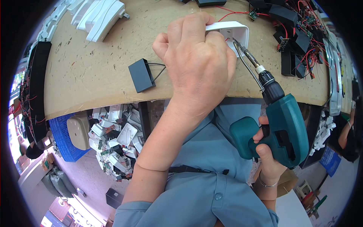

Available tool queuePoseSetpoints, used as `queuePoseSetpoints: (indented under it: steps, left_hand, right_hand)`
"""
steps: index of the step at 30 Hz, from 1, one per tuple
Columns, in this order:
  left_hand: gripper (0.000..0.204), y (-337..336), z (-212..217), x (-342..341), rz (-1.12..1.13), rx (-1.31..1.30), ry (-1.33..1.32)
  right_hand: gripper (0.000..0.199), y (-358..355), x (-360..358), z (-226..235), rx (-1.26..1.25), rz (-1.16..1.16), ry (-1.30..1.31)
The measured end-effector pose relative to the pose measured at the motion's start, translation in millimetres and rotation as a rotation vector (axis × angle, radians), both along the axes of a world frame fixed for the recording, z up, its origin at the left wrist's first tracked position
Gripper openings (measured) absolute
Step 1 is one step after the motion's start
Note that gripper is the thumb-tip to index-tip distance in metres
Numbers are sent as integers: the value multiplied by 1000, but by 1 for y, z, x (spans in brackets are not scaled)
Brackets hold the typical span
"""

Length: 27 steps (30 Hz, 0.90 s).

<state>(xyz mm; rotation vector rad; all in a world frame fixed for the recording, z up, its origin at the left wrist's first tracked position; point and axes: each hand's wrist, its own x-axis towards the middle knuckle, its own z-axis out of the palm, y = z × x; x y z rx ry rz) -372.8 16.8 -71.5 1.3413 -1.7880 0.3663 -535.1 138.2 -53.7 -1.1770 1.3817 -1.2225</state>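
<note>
My left hand (200,60) is closed around a white plastic housing (242,32) on the table and hides much of it. My right hand (270,157) grips the handle of a green soldering gun (289,121), a finger on its black trigger. The gun's metal tip and the thin feed tube beside it reach into the open side of the housing, by its inner wall. Whether the tip touches anything there I cannot tell. Left of my left hand lies a black rectangular box (140,75), a dark wire looping from it toward my wrist.
White plug adapters (100,17) are stacked at the far left of the table (94,72). Black boxes and small circuit boards with red wires (298,38) crowd the far right. Below the front edge are a blue crate (64,132) and a heap of white casings (117,136).
</note>
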Motion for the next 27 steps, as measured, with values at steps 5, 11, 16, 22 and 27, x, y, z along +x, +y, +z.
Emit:
queuePoseSetpoints:
  steps: [5, 11, 16, 22, 27]
  left_hand:
    - [9, -1, -2, -5, 53, -33, -4]
    - [10, 0, -1, -6, 93, -39, -29]
    - [11, 2, -1, -7, 94, -40, -21]
    - [12, 2, 0, -7, 70, -32, -12]
    - [12, 2, 0, -7, 72, -38, -22]
  right_hand:
    - [62, -1, 1, 1, 7, -12, 9]
    - [61, -1, 0, 3, 3, -15, 12]
    - [61, -2, -3, 2, 15, 1, 14]
    - [59, -3, -5, 0, 18, 13, 33]
    - [57, -4, -5, 1, 24, 16, 37]
